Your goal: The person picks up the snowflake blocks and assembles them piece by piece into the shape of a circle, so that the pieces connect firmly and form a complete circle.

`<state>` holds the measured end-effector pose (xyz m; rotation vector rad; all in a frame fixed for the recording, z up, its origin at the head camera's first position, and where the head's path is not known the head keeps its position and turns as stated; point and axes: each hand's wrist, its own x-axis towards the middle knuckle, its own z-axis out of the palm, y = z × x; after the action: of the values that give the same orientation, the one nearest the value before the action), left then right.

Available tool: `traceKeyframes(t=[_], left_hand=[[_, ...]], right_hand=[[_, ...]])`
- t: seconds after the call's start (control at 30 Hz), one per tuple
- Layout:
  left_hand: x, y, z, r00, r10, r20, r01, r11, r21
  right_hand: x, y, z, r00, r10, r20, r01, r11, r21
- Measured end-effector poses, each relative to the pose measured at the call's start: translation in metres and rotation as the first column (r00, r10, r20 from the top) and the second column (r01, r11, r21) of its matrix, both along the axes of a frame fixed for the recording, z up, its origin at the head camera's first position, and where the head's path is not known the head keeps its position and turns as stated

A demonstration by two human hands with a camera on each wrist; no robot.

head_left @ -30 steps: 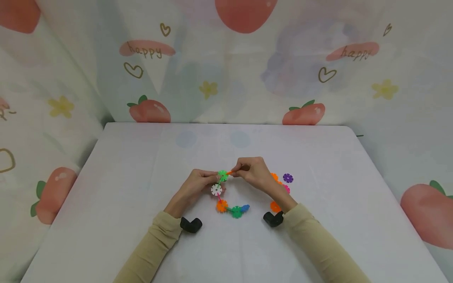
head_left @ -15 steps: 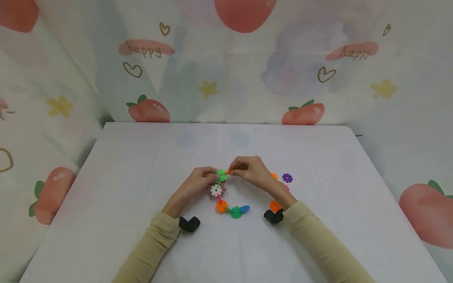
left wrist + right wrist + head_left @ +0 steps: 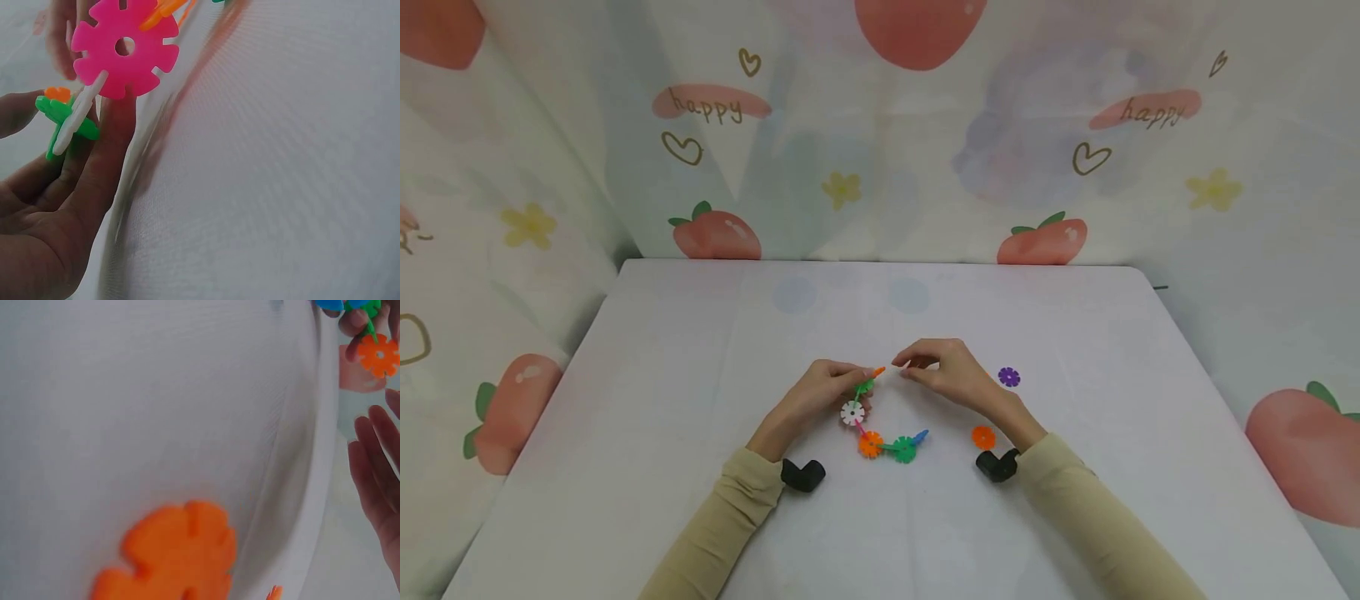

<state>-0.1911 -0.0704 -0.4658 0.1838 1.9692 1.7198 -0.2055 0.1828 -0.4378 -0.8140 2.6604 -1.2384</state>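
My left hand [image 3: 827, 387] pinches the upper end of a curved chain of slotted, snowflake-shaped plastic discs. At its fingertips are a light green disc [image 3: 864, 387] and an orange end disc [image 3: 878, 372]. Below them the chain runs through a white disc [image 3: 852, 412], a pink disc [image 3: 147, 59], an orange disc [image 3: 871, 444] and a darker green disc [image 3: 904, 452] to a blue disc [image 3: 921, 437]. My right hand [image 3: 947, 367] holds nothing; its fingertips are a short way right of the orange end disc, thumb and fingers apart.
A loose purple disc [image 3: 1009, 377] and a loose orange disc [image 3: 983, 437] lie on the white table [image 3: 1075, 333] by the right forearm. Black bent pieces [image 3: 803, 476] sit at both wrists. A patterned cloth [image 3: 880, 167] hangs behind the table.
My right hand has let go of the orange end disc and drawn back to the right. The left hand has tilted the chain slightly. Loose discs beside the right wrist are now hidden behind it.
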Motion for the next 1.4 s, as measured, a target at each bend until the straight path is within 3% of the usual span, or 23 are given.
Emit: traceKeyframes(t=[0.37, 0.67, 0.93, 1.13, 1.4], left_hand=[[0.001, 0.0, 0.0, 0.999, 0.008, 0.045, -0.009, 1.0, 0.012], [0.001, 0.001, 0.001, 0.998, 0.019, 0.055, -0.019, 1.0, 0.001], [0.002, 0.002, 0.002, 0.998, 0.009, 0.06, -0.008, 1.0, -0.019], [0.001, 0.0, 0.001, 0.998, -0.009, 0.058, 0.009, 1.0, 0.004], [0.001, 0.001, 0.002, 0.999, -0.026, 0.046, 0.025, 0.999, 0.034]], right_hand=[[0.008, 0.039, -0.002, 0.995, -0.097, 0.003, 0.097, 0.992, 0.085], [0.015, 0.075, -0.006, 0.982, -0.187, 0.015, 0.181, 0.965, 0.188], [0.014, 0.096, -0.008, 0.971, -0.239, -0.025, 0.238, 0.94, 0.246], [0.01, 0.094, -0.011, 0.969, -0.247, -0.002, 0.235, 0.918, 0.319], [0.007, 0.086, -0.008, 0.97, -0.227, 0.092, 0.191, 0.936, 0.297]])
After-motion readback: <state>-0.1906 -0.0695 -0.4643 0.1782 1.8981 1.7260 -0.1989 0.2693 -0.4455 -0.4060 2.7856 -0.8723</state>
